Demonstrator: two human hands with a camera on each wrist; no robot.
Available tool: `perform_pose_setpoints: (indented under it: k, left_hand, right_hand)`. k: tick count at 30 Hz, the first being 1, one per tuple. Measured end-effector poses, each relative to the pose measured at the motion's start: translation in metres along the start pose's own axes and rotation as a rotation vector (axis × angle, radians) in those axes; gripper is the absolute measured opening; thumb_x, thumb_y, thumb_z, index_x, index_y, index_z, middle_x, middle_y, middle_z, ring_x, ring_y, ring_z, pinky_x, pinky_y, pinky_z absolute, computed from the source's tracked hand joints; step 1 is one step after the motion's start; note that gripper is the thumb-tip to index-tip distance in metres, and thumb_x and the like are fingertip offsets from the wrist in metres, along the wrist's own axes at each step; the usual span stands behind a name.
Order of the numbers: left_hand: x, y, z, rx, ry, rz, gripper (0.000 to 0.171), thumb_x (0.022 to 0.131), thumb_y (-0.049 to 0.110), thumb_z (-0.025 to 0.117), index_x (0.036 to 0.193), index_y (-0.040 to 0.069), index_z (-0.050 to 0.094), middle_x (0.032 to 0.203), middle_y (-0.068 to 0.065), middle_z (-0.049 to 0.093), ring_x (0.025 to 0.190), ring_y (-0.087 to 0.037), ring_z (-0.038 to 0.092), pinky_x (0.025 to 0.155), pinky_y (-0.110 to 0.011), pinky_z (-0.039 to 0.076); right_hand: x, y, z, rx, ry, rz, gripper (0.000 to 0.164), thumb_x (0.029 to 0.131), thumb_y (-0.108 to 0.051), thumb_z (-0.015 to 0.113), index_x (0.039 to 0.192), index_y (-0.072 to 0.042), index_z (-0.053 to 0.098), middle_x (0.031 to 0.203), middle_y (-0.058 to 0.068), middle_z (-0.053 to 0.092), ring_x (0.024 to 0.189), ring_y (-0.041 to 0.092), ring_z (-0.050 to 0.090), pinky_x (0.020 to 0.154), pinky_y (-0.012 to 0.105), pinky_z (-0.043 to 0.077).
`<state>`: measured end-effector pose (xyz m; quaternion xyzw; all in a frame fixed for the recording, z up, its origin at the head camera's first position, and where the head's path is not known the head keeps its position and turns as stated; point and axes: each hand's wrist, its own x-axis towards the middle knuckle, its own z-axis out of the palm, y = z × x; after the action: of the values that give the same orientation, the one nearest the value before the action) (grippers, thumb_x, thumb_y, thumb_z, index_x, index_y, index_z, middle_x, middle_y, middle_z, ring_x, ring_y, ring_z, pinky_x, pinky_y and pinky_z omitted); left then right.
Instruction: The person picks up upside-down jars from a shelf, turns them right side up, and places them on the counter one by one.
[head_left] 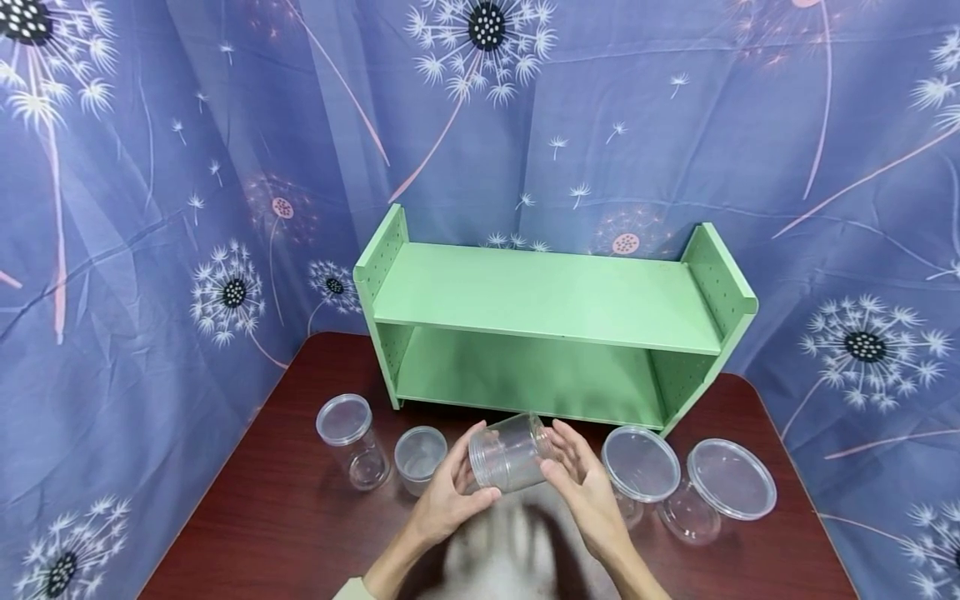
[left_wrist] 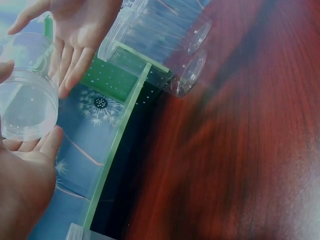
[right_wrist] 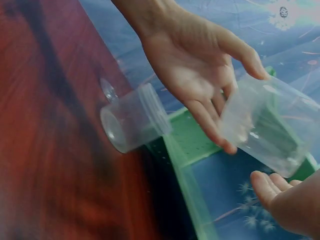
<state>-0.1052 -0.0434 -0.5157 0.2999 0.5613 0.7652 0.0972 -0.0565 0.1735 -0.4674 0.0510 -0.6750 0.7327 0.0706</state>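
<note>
Both hands hold a clear plastic jar [head_left: 510,454] between them, tipped on its side above the table. The left hand [head_left: 444,502] grips its ridged end, thumb along the lower edge. At the jar's smooth end, the right hand [head_left: 588,492] has its thumb and fingers round the base. In the left wrist view the round ridged end of the jar [left_wrist: 27,112] faces the camera, above the fingers of the left hand [left_wrist: 25,180]. The right wrist view shows the jar [right_wrist: 272,127] from its side, with the right hand [right_wrist: 292,202] below its base.
Left of the hands stand a tall jar [head_left: 352,442] and a short jar [head_left: 420,458]. To the right are two wide-topped jars, one jar [head_left: 641,465] near the right hand and another jar [head_left: 731,479] beyond. Behind stands a green two-tier shelf [head_left: 540,296] on the dark red table [head_left: 247,517].
</note>
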Motion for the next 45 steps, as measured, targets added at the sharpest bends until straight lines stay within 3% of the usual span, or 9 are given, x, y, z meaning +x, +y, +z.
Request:
perform_pose_setpoints:
  k: [7,14,16,22,25,30,34,39,45]
  left_hand:
    - [0.001,0.008,-0.008,0.015,0.021,-0.022,0.087,0.093,0.003,0.071,0.159,-0.01,0.016,0.153,-0.039,0.031,0.14,-0.024,0.046,0.111,-0.031,0.044]
    - [0.002,0.021,-0.019,0.061,0.03,-0.02,0.086,0.095,0.004,0.07,0.16,-0.009,0.015,0.154,-0.041,0.03,0.142,-0.048,0.038,0.11,-0.03,0.046]
    - [0.003,0.025,-0.022,0.077,0.031,-0.018,0.085,0.094,0.003,0.069,0.159,-0.01,0.015,0.154,-0.041,0.03,0.142,-0.043,0.041,0.109,-0.029,0.046]
    - [0.006,0.036,-0.029,0.14,0.049,-0.02,0.084,0.094,0.0,0.069,0.16,-0.008,0.017,0.155,-0.039,0.031,0.135,-0.011,0.051,0.107,-0.028,0.048]
    - [0.007,0.041,-0.032,0.194,0.056,-0.019,0.084,0.094,-0.001,0.069,0.161,-0.006,0.019,0.155,-0.036,0.034,0.133,-0.011,0.052,0.106,-0.03,0.05]
    - [0.01,0.052,-0.036,0.274,0.069,-0.024,0.085,0.093,-0.001,0.069,0.163,-0.002,0.02,0.155,-0.029,0.04,0.133,-0.026,0.054,0.104,-0.034,0.052]
    - [0.012,0.061,-0.038,0.327,0.08,-0.028,0.086,0.094,0.003,0.07,0.163,-0.001,0.02,0.153,-0.027,0.044,0.134,-0.035,0.053,0.108,-0.03,0.047]
    - [0.016,0.072,-0.04,0.374,0.091,-0.04,0.086,0.093,0.006,0.072,0.163,0.001,0.022,0.148,-0.025,0.05,0.131,-0.036,0.054,0.109,-0.024,0.045]
    - [0.022,0.085,-0.043,0.406,0.1,-0.053,0.087,0.092,0.007,0.074,0.163,0.005,0.025,0.151,-0.021,0.045,0.13,-0.039,0.052,0.109,-0.024,0.045]
  right_hand:
    - [0.006,-0.018,-0.018,-0.067,-0.027,-0.094,0.06,0.098,0.009,0.057,0.153,0.01,0.033,0.147,0.033,0.047,0.125,0.015,0.06,0.104,0.023,0.048]
    - [0.013,-0.044,-0.043,-0.111,-0.029,-0.188,0.056,0.1,0.009,0.055,0.153,0.009,0.036,0.143,0.006,0.059,0.12,0.014,0.064,0.103,0.025,0.05]
    - [0.016,-0.052,-0.051,-0.133,-0.015,-0.213,0.054,0.101,0.008,0.055,0.153,0.006,0.038,0.142,0.003,0.06,0.12,0.014,0.064,0.104,0.024,0.05]
    - [0.026,-0.078,-0.075,-0.2,0.04,-0.287,0.05,0.102,0.009,0.055,0.151,0.004,0.044,0.141,0.004,0.062,0.124,0.014,0.062,0.103,0.021,0.05]
    - [0.03,-0.091,-0.085,-0.241,0.1,-0.308,0.049,0.101,0.009,0.056,0.149,0.006,0.047,0.138,0.004,0.064,0.125,0.012,0.061,0.101,0.019,0.049]
    - [0.037,-0.114,-0.1,-0.432,0.238,-0.323,0.048,0.1,0.005,0.061,0.147,0.003,0.051,0.135,0.002,0.066,0.121,0.009,0.061,0.099,0.014,0.048]
    - [0.045,-0.129,-0.112,-0.54,0.331,-0.363,0.049,0.098,0.006,0.063,0.146,-0.002,0.055,0.134,0.0,0.066,0.113,0.007,0.064,0.095,0.012,0.049]
    - [0.058,-0.144,-0.13,-0.596,0.427,-0.399,0.048,0.098,0.002,0.065,0.145,-0.005,0.057,0.131,-0.003,0.066,0.108,0.003,0.065,0.093,0.011,0.049]
    - [0.074,-0.154,-0.152,-0.634,0.492,-0.451,0.048,0.096,-0.001,0.067,0.143,-0.005,0.059,0.128,-0.006,0.066,0.107,0.002,0.064,0.1,0.014,0.047]
